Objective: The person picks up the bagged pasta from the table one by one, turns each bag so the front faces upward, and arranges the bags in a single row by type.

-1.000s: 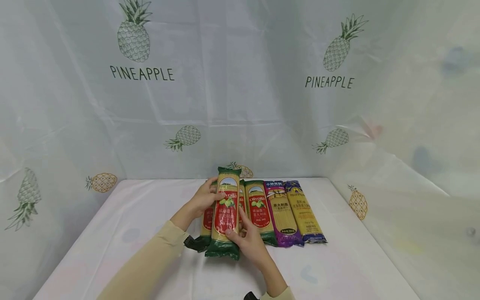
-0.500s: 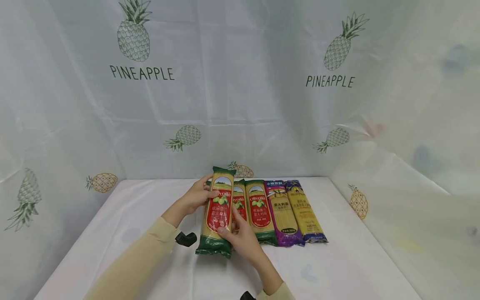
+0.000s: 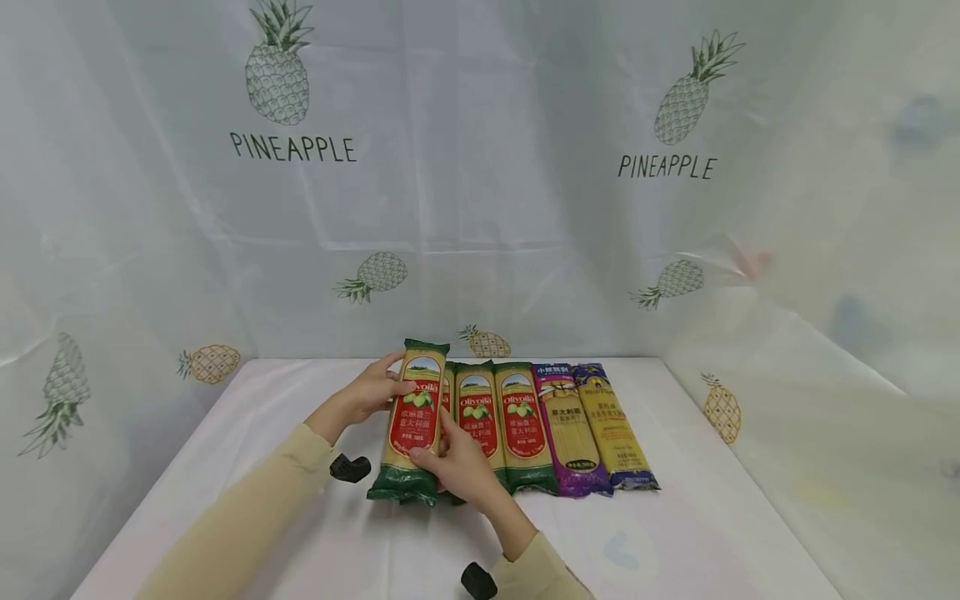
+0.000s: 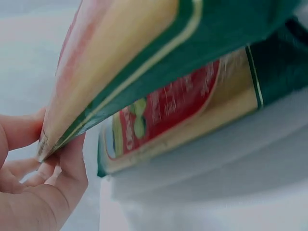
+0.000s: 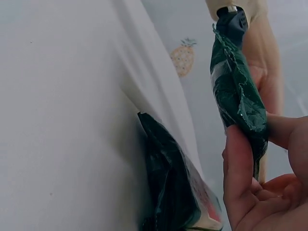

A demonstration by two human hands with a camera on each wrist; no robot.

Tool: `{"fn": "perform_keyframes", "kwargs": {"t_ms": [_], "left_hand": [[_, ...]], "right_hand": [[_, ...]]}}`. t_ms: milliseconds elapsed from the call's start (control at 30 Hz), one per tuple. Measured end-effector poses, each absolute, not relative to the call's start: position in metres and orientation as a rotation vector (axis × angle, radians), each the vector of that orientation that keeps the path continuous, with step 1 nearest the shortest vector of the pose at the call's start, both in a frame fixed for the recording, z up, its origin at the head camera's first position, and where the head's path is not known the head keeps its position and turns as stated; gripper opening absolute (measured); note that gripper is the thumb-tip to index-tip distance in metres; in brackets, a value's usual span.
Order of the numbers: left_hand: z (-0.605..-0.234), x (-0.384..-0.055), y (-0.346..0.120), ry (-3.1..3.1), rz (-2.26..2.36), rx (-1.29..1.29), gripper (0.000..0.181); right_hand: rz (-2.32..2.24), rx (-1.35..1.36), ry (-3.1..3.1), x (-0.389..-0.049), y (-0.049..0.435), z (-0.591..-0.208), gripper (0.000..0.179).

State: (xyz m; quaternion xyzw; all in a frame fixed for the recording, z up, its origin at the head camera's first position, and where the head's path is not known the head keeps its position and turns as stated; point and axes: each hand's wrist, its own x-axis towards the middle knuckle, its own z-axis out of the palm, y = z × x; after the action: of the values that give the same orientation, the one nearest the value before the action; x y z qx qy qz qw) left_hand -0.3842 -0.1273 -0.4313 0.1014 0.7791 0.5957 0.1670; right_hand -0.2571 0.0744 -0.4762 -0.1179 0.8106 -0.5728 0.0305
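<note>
A green-ended spaghetti pack [image 3: 415, 423] with a red Olivoilà label is held raised and tilted between both hands. My left hand [image 3: 366, 392] grips its upper left side, thumb on the front. Lower down, on the right side, my right hand [image 3: 463, 468] pinches it. In the left wrist view, a matching spaghetti pack [image 4: 178, 108] lies beneath the held one with a gap between them. From the right wrist, the held pack's crimped green end [image 5: 238, 91] shows above the lying pack's dark end [image 5: 166, 178].
Right of the held pack, two more Olivoilà packs [image 3: 525, 429] lie side by side. Beyond them are a purple spaghetti pack [image 3: 572, 433] and a yellow-and-blue one [image 3: 617, 429]. A white cloth covers the table [image 3: 675, 542]; a pineapple-print curtain [image 3: 480, 183] hangs behind.
Both hands have carried the held spaghetti pack leftward, uncovering more of the Olivoilà packs beneath and beside it. The other packs keep their places; the head view shifts slightly.
</note>
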Motion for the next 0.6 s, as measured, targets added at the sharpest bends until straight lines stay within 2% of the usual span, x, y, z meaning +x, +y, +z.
{"fn": "perform_keyframes", "kwargs": {"t_ms": [600], "left_hand": [[-0.456, -0.395, -0.170, 2.242, 1.624, 0.184, 0.083]], "right_hand": [[-1.598, -0.382, 2.529, -0.278, 0.037, -0.482, 0.088]]}}
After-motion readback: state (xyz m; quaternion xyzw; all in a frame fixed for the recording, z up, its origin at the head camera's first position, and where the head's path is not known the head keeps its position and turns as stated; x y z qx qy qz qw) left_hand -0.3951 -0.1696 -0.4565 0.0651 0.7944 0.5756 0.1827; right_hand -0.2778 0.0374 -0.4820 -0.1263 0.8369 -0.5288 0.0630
